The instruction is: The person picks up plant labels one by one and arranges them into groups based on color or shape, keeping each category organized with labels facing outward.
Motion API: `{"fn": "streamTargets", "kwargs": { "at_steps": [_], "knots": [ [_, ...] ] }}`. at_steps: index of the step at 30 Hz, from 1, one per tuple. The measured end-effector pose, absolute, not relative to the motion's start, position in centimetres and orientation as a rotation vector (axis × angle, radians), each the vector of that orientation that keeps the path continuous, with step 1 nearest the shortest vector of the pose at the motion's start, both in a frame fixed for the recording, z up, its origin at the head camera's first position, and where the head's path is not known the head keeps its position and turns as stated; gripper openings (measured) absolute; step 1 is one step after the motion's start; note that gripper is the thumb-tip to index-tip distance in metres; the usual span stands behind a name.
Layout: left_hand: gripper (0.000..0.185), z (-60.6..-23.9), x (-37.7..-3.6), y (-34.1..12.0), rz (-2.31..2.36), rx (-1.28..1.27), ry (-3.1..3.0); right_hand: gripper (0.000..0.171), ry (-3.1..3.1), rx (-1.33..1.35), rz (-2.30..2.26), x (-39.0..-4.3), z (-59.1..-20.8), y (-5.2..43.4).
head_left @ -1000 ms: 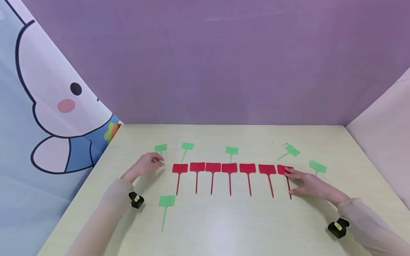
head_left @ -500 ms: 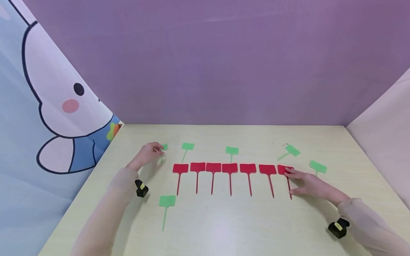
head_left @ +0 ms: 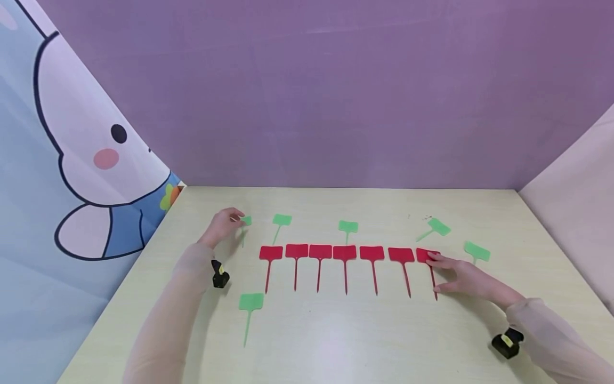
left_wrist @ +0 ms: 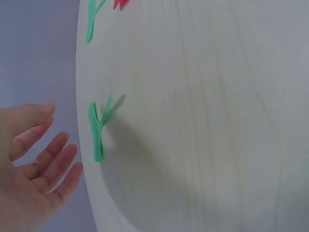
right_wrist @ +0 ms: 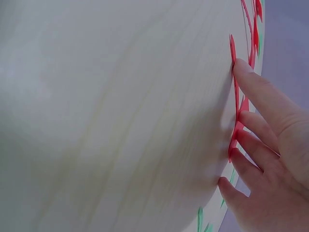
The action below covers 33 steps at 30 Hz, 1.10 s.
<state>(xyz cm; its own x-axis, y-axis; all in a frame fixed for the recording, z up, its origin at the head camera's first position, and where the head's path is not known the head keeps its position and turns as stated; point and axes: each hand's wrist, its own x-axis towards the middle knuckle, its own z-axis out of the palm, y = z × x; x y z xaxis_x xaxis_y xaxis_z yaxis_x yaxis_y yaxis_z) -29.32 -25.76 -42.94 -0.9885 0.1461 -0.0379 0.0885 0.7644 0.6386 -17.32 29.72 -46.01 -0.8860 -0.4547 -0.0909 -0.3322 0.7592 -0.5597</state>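
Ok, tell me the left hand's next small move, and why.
Probably lower the left hand onto the far-left green tag and pinch it: the open fingers hover beside it without a grip, while the right hand rests on the last red tag.

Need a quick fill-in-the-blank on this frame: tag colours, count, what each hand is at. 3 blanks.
1. The row of red tags on the table holds ____ tags.
2. The right hand rests on the rightmost tag of the row, whose colour is ____.
3. The left hand reaches to a tag at the far left, whose colour is ____.

Missing words: seven; red; green
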Motion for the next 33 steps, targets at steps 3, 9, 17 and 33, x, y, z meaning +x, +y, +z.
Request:
{"fn": "streamTargets", "kwargs": {
  "at_steps": [3,9,17,33],
  "knots": [
    [0.028,-43.1,-29.6,-25.8,1.034,0.17,2.878,0.07,2.734,-0.623,-0.815,-17.3,-46.0,29.7],
    [0.031,-43.4,-29.7,-25.7,1.072,0.15,2.896,0.07,2.726,-0.613,-0.832,-17.3,-46.0,29.7],
    [0.035,-43.9,-30.2,-25.4,1.036,0.112,2.911,0.071,2.717,-0.61,-0.848,-17.3,-46.1,29.7],
    [0.038,-44.4,-30.7,-25.3,0.876,-0.015,2.902,0.07,2.726,-0.6,-0.83,-17.3,-46.1,29.8]
  ]
}}
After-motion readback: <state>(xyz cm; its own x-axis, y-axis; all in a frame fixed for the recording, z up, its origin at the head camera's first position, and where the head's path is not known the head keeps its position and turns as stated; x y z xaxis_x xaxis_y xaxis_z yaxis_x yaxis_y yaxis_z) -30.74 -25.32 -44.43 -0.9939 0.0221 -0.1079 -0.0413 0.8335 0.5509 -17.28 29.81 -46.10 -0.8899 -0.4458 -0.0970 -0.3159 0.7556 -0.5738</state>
